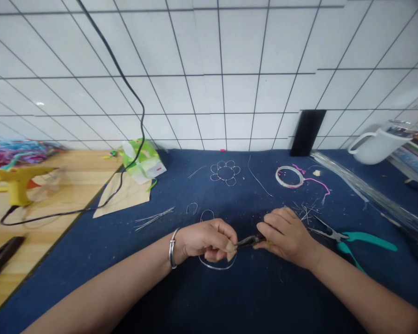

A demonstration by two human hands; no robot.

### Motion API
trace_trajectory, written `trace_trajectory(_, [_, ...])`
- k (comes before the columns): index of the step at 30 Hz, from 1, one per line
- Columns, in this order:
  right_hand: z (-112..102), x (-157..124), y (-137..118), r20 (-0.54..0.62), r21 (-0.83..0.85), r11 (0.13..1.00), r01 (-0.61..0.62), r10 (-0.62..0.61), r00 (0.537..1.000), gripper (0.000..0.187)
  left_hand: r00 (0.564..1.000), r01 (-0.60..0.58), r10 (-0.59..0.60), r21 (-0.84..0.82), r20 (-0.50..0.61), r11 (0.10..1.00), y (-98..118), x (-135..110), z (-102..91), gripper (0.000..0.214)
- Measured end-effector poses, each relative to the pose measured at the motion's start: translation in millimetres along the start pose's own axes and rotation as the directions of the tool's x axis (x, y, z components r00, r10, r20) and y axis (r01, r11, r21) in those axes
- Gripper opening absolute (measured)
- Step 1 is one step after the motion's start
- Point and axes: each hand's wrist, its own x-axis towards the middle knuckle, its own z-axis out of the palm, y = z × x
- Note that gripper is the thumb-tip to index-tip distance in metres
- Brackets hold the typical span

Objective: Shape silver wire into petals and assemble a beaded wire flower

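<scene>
My left hand (209, 239) pinches a bent wire ring (218, 267), whose loop hangs below my fingers. A smaller wire loop (207, 213) shows just above that hand. Closed round the handles of dark pliers (247, 241), my right hand (287, 236) holds their jaws against the wire at my left fingertips. The exact grip of the jaws is hidden by my thumb. Beyond my hands, a flower-shaped wire frame (226, 173) lies on the dark blue cloth (181, 297). A small curved wire (192, 208) rests to the left.
Teal-handled pliers (344, 236) and wire offcuts (304, 211) lie right of my right hand. Straight wires (155, 218) lie at left. Farther out are a white ring with pink yarn (290, 177), a wire bundle (355, 183), a white mug (372, 144) and a corded yellow glue gun (19, 183).
</scene>
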Motion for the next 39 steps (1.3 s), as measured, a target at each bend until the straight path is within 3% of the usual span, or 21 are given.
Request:
trace_trajectory(6, [-0.1, 3.5, -2.7, 0.059, 0.098, 0.992, -0.079, 0.073, 0.996, 0.038, 1.0, -0.029, 0.029, 0.002, 0.008, 1.0, -0.4, 0.1, -3.9, 0.01])
trace_trajectory(15, [-5.3, 7.0, -2.9, 0.093, 0.213, 0.974, -0.075, 0.057, 0.994, 0.036, 0.999, -0.037, 0.038, -0.039, 0.028, 0.999, -3.8, 0.1, -4.3, 0.007])
trace_trajectory(39, [-0.7, 0.5, -6.8, 0.053, 0.136, 0.988, -0.074, 0.067, 0.996, 0.033, 0.992, -0.1, 0.108, -0.127, 0.06, 0.987, -8.1, 3.6, -0.2, 0.008])
